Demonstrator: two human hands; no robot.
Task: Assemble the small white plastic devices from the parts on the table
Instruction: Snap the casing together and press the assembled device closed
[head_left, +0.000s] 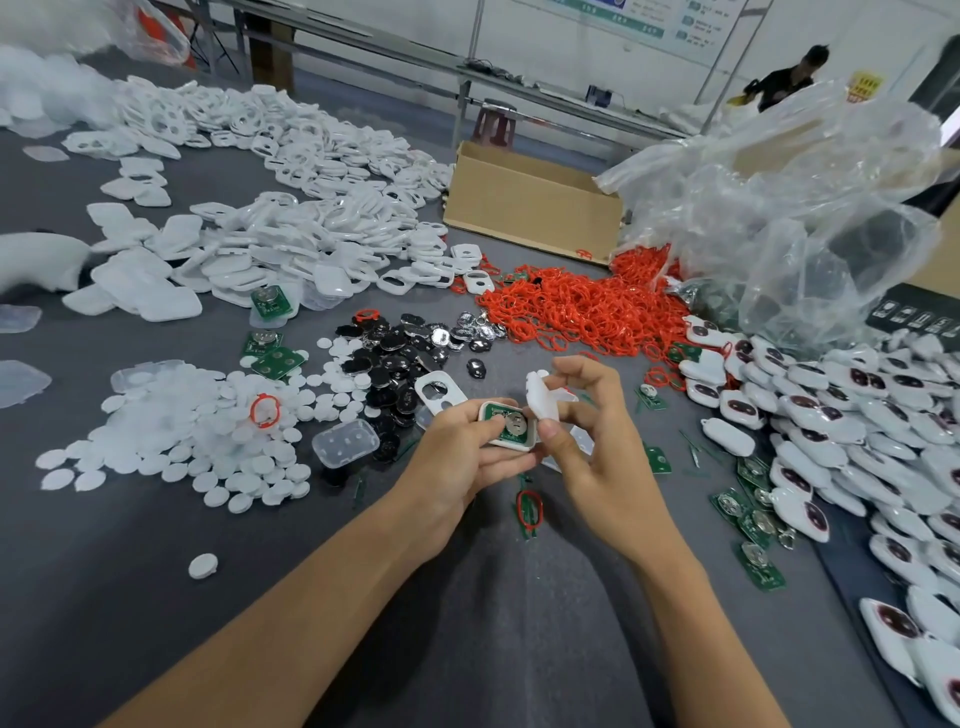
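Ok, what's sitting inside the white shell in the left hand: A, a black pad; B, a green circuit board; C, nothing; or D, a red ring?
B: a green circuit board lies in the white shell that the left hand holds; the right hand pinches a white cover beside it.

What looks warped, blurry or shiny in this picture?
Head view: wide-angle stretching toward the edges; glare on the clear plastic bag; the white heap at far left is smeared; the green board in the left hand is sharp.
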